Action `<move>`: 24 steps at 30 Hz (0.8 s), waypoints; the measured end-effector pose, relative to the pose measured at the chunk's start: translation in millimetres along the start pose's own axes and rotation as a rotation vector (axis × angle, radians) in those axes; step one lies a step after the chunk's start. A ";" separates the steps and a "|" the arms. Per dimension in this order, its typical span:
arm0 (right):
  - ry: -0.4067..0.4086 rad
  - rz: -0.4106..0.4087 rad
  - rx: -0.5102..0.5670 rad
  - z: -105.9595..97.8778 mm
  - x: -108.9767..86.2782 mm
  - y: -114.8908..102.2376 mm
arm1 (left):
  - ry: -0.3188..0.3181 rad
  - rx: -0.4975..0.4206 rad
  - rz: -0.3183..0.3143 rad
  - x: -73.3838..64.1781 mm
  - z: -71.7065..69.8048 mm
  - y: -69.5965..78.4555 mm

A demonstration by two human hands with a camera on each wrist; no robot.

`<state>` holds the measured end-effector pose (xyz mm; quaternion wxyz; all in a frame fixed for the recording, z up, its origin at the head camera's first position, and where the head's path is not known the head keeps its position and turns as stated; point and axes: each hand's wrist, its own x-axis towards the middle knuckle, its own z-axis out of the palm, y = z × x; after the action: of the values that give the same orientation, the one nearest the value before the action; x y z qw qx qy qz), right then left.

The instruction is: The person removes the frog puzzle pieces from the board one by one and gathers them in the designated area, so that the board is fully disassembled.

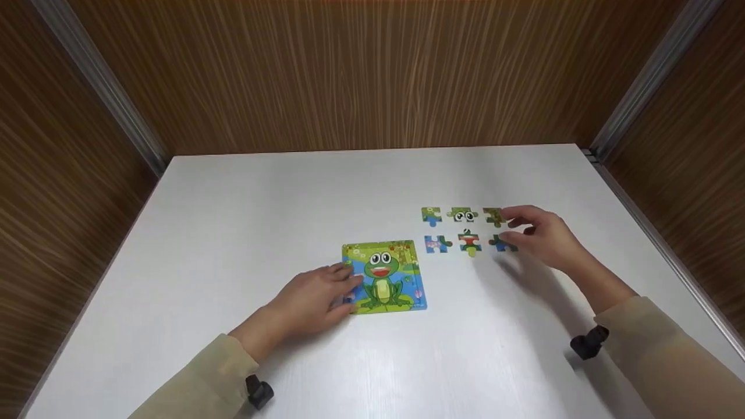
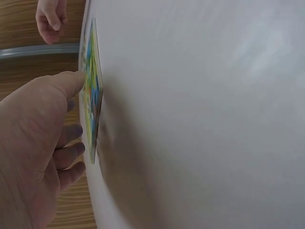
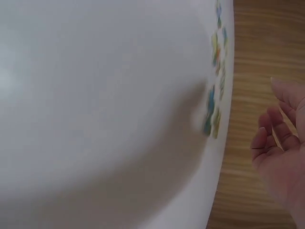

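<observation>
A square frog puzzle board (image 1: pixel 385 288) lies flat on the white table. My left hand (image 1: pixel 311 298) rests on its left edge, fingers extended over the picture; the left wrist view shows the thumb touching the board (image 2: pixel 96 90) side-on. To the right, several loose jigsaw pieces lie in two rows. The back row has a green-blue piece (image 1: pixel 430 214), an eyes piece (image 1: pixel 464 215) and a brown-green piece (image 1: pixel 492 215). In front are a pink-blue piece (image 1: pixel 435 244), a mouth piece (image 1: pixel 469 242) and a blue-green piece (image 1: pixel 504 245). My right hand (image 1: pixel 546 237) hovers beside the rightmost pieces, loosely bent, holding nothing in the right wrist view.
The white table (image 1: pixel 244 215) is bounded by a wood-grain back panel (image 1: pixel 372 75) and side panels, with metal strips (image 1: pixel 652 75) at the corners. Dark wrist cameras (image 1: pixel 259 391) sit by the sleeves.
</observation>
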<state>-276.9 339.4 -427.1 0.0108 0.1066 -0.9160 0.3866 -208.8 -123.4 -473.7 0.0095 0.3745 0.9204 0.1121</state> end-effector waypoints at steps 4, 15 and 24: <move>-0.040 -0.058 0.029 14.4 4.9 -20.8 | 0.001 -0.018 -0.019 -0.6 0.5 -5.3; -0.198 -0.266 0.062 74.7 10.8 -81.4 | -0.031 -0.040 -0.050 0.0 0.4 -12.2; -0.364 -0.348 0.075 132.6 10.7 -111.6 | -0.077 -0.050 -0.070 0.7 0.2 -12.1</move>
<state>-256.3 167.6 -440.2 -0.0917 0.3308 -0.8558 0.3869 -217.6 -131.3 -476.4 0.0583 0.3460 0.9287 0.1202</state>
